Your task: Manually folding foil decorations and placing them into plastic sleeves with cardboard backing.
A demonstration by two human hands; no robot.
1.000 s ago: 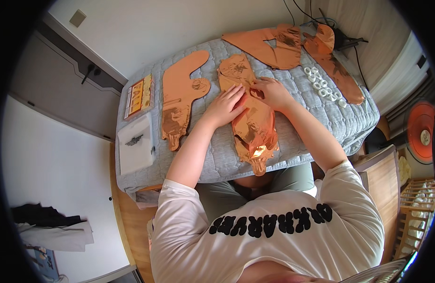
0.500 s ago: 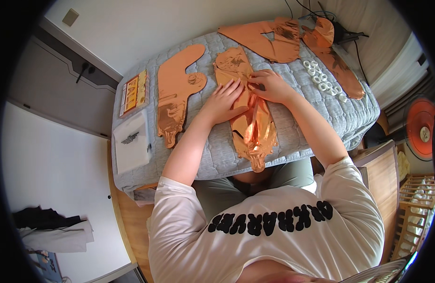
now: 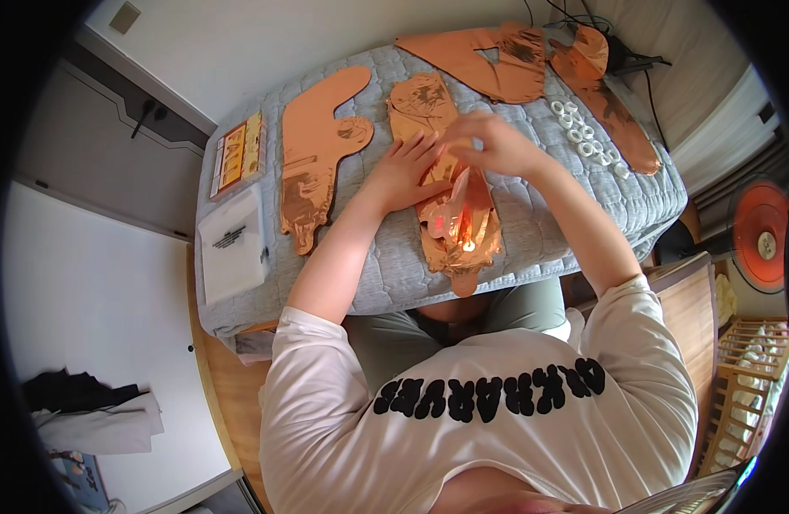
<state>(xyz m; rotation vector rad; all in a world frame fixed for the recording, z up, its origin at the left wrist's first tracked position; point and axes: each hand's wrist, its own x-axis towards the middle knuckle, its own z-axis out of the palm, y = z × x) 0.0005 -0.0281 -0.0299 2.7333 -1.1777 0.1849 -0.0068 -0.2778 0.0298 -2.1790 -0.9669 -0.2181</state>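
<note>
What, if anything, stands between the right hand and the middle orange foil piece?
Nothing visible: the right hand is over the middle orange foil piece; the left hand touches it farther left.

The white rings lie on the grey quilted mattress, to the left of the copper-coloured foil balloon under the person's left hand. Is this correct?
The side is wrong: in the head view, the white rings lie on the grey quilted mattress to the right of the foil balloon under the left hand.

The right grip point(image 3: 494, 146) hides part of the copper foil point(image 3: 422, 97).
</note>
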